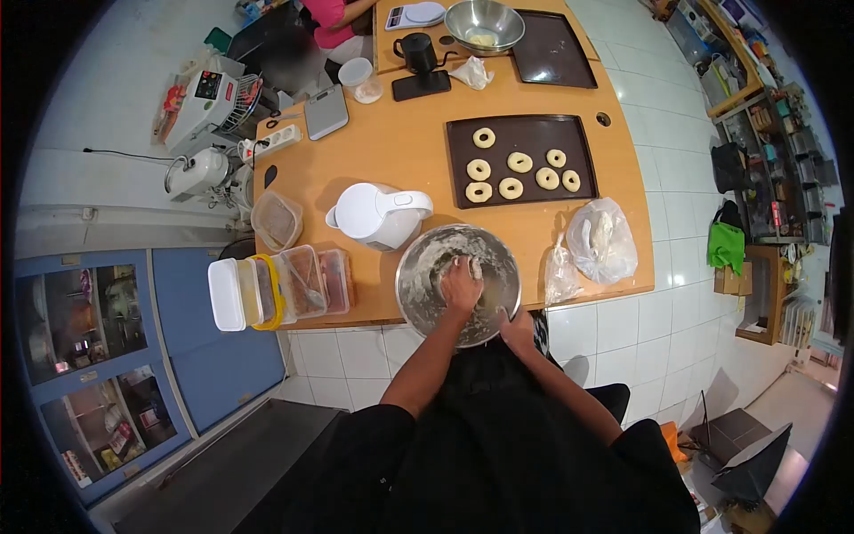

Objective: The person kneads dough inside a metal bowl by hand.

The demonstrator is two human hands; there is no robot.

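Note:
A metal mixing bowl (411, 289) sits at the table's front edge, its inner wall smeared with pale, sticky dough (455, 242). My left hand (461, 283) reaches down inside the bowl, fingers curled and coated with dough; part of the dough is hidden beneath it. At the bowl's right front rim, my right hand (517, 329) grips with the thumb over the edge. Just behind the bowl stands a white electric kettle (378, 214).
Ring-shaped dough pieces (519, 162) lie on a dark baking tray (534, 129). Plastic bags (603, 240) rest on the right. Several plastic tubs (302, 276) line the left edge. Farther back are scales (326, 113), a black gooseneck kettle (416, 53), another bowl (485, 22) and a person in pink (331, 22).

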